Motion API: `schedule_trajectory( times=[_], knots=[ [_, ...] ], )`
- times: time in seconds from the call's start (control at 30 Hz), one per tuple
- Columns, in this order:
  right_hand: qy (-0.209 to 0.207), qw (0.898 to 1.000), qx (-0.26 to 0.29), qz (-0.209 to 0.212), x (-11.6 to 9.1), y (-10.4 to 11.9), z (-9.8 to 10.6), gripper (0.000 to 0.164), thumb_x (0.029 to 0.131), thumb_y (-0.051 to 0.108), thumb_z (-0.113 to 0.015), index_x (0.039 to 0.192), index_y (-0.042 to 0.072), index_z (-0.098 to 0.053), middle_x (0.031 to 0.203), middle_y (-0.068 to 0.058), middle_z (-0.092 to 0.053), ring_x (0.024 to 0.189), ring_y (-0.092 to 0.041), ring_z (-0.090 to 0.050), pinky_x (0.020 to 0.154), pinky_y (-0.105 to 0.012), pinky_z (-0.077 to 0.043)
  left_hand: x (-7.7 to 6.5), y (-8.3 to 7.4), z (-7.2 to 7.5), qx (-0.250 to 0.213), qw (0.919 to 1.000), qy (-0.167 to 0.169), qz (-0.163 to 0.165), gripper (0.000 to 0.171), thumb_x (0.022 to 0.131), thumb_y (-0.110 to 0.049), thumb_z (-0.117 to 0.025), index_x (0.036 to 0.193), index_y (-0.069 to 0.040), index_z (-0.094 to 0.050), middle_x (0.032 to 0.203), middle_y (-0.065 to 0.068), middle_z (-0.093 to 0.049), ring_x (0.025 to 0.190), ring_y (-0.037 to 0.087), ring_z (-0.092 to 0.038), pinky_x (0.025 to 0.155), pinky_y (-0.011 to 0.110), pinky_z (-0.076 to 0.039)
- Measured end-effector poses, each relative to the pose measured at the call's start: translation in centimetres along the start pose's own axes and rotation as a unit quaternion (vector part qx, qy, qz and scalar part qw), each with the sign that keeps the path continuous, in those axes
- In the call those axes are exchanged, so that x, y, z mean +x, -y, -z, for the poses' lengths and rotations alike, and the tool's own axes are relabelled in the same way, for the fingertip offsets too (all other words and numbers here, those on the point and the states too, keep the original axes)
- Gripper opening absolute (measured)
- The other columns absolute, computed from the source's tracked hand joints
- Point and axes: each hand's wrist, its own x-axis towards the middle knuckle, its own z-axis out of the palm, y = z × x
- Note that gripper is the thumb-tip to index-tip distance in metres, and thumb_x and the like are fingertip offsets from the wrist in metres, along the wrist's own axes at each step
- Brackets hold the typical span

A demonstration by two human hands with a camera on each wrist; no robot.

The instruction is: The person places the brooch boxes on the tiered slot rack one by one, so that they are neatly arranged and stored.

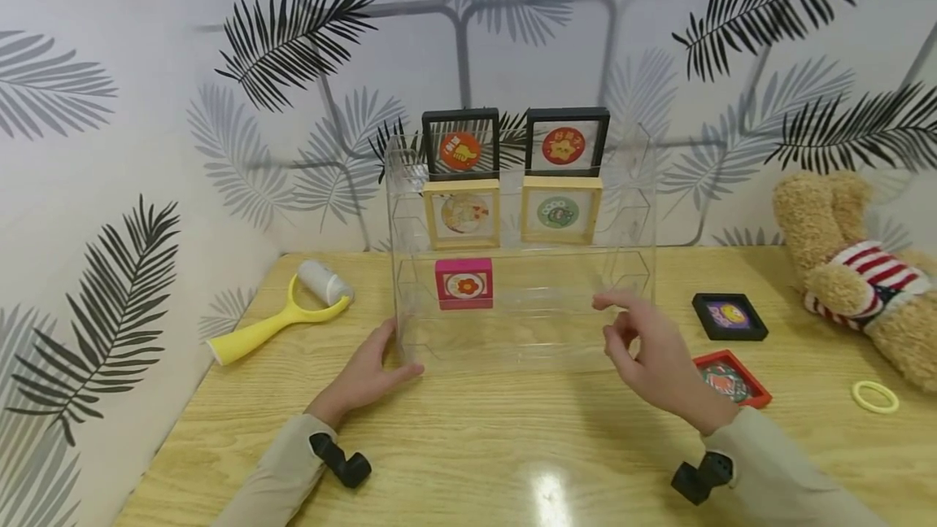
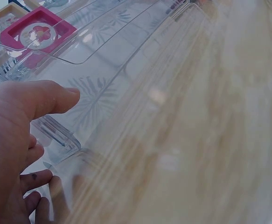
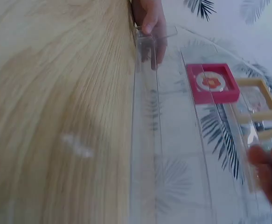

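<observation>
A clear tiered rack (image 1: 512, 341) stands on the table. My left hand (image 1: 366, 381) is at its lower left corner, fingers along the side and thumb straight across the front. In the left wrist view that thumb (image 2: 52, 97) extends before the clear plastic. My right hand (image 1: 651, 356) hovers by the rack's right end, thumb and forefinger apart with nothing between them. A pink frame with a flower picture (image 1: 464, 284) sits on a lower tier, left of centre. Two wooden frames, left (image 1: 463, 214) and right (image 1: 560, 210), stand above it, and two black frames, left (image 1: 461, 145) and right (image 1: 567, 142), on top.
Right of the rack lie a black frame (image 1: 729, 316) and a red frame (image 1: 732, 381), the latter partly behind my right hand. A yellow ring (image 1: 874, 398) and a teddy bear (image 1: 871, 283) are farther right. At the left lies a yellow-handled roller (image 1: 281, 315).
</observation>
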Motion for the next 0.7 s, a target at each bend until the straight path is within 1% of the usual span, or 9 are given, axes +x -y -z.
schedule_trajectory(
  times=[0.1, 0.17, 0.3, 0.4, 0.43, 0.5, 0.57, 0.63, 0.7],
  knots=[
    [-0.075, 0.997, -0.018, 0.003, -0.5, -0.7, 1.4, 0.019, 0.083, -0.008, -0.052, 0.097, -0.005, -0.063, 0.072, -0.007, -0.062, 0.049, 0.001, -0.047, 0.046, -0.013, -0.039, -0.2, 0.1, 0.1, 0.006, 0.9999, 0.001, 0.008, 0.085, 0.085, -0.030, -0.073, 0.149, 0.002, -0.026, 0.150, 0.024, -0.034, 0.141, 0.039, -0.030, 0.115, 0.053, -0.025],
    [-0.103, 0.994, -0.025, -0.014, -0.9, -1.3, 2.5, 0.015, 0.087, -0.005, -0.050, 0.092, -0.007, -0.064, 0.072, -0.008, -0.063, 0.048, 0.002, -0.048, 0.044, -0.013, -0.038, -0.3, 0.0, 0.2, 0.005, 0.9999, -0.001, 0.016, 0.085, 0.085, -0.029, -0.074, 0.149, 0.002, -0.026, 0.151, 0.023, -0.033, 0.142, 0.038, -0.029, 0.115, 0.053, -0.024],
    [-0.100, 0.991, 0.003, -0.092, -1.6, -2.2, 5.3, 0.014, 0.090, -0.012, -0.048, 0.094, -0.011, -0.062, 0.082, 0.008, -0.064, 0.050, 0.003, -0.051, 0.044, -0.012, -0.040, -0.2, -0.1, 0.2, -0.001, 0.9999, 0.005, 0.014, 0.086, 0.085, -0.029, -0.073, 0.149, 0.002, -0.025, 0.152, 0.023, -0.032, 0.142, 0.037, -0.029, 0.115, 0.052, -0.024],
    [-0.074, 0.984, 0.020, -0.161, -1.8, -3.1, 7.3, 0.014, 0.091, -0.014, -0.047, 0.097, -0.012, -0.060, 0.089, 0.020, -0.061, 0.051, 0.001, -0.053, 0.047, -0.012, -0.043, -0.2, -0.2, 0.2, -0.006, 0.9997, 0.011, 0.019, 0.087, 0.086, -0.031, -0.073, 0.150, 0.001, -0.024, 0.152, 0.023, -0.031, 0.142, 0.037, -0.027, 0.116, 0.052, -0.023],
    [-0.063, 0.982, 0.007, -0.176, -1.8, -3.5, 8.0, 0.014, 0.091, -0.012, -0.048, 0.097, -0.010, -0.061, 0.086, 0.021, -0.060, 0.052, 0.002, -0.053, 0.047, -0.012, -0.043, -0.1, -0.2, 0.1, -0.008, 0.9996, 0.012, 0.024, 0.087, 0.086, -0.031, -0.073, 0.150, 0.001, -0.024, 0.153, 0.023, -0.030, 0.143, 0.037, -0.027, 0.116, 0.051, -0.023],
    [-0.037, 0.981, -0.032, -0.189, -1.9, -4.6, 9.3, 0.013, 0.090, -0.009, -0.051, 0.096, -0.006, -0.062, 0.078, 0.020, -0.060, 0.051, 0.006, -0.052, 0.046, -0.011, -0.042, 0.0, -0.1, 0.0, -0.007, 0.9994, 0.010, 0.031, 0.086, 0.086, -0.031, -0.072, 0.150, 0.000, -0.024, 0.153, 0.023, -0.030, 0.143, 0.037, -0.027, 0.116, 0.052, -0.023],
    [0.003, 0.977, -0.081, -0.198, -2.2, -5.9, 10.5, 0.013, 0.089, -0.006, -0.055, 0.097, 0.000, -0.064, 0.071, 0.013, -0.061, 0.050, 0.008, -0.050, 0.045, -0.012, -0.040, 0.0, -0.1, 0.0, -0.009, 0.9993, 0.008, 0.034, 0.085, 0.086, -0.029, -0.073, 0.150, 0.001, -0.025, 0.153, 0.023, -0.031, 0.143, 0.037, -0.027, 0.116, 0.052, -0.024],
    [0.051, 0.968, -0.138, -0.201, -2.8, -7.4, 11.7, 0.013, 0.088, -0.002, -0.060, 0.098, 0.005, -0.065, 0.062, 0.008, -0.060, 0.047, 0.008, -0.046, 0.043, -0.016, -0.036, 0.0, -0.1, 0.0, -0.009, 0.9995, 0.008, 0.030, 0.084, 0.086, -0.029, -0.073, 0.149, 0.001, -0.025, 0.152, 0.023, -0.031, 0.142, 0.038, -0.027, 0.116, 0.052, -0.024],
    [0.107, 0.955, -0.172, -0.218, -3.6, -8.7, 12.7, 0.016, 0.088, 0.003, -0.064, 0.103, 0.007, -0.065, 0.059, 0.004, -0.060, 0.045, 0.004, -0.046, 0.042, -0.020, -0.035, 0.0, -0.2, -0.1, -0.010, 0.9996, 0.010, 0.023, 0.084, 0.086, -0.029, -0.073, 0.149, 0.002, -0.025, 0.151, 0.024, -0.032, 0.142, 0.038, -0.028, 0.115, 0.052, -0.024]
  ],
)
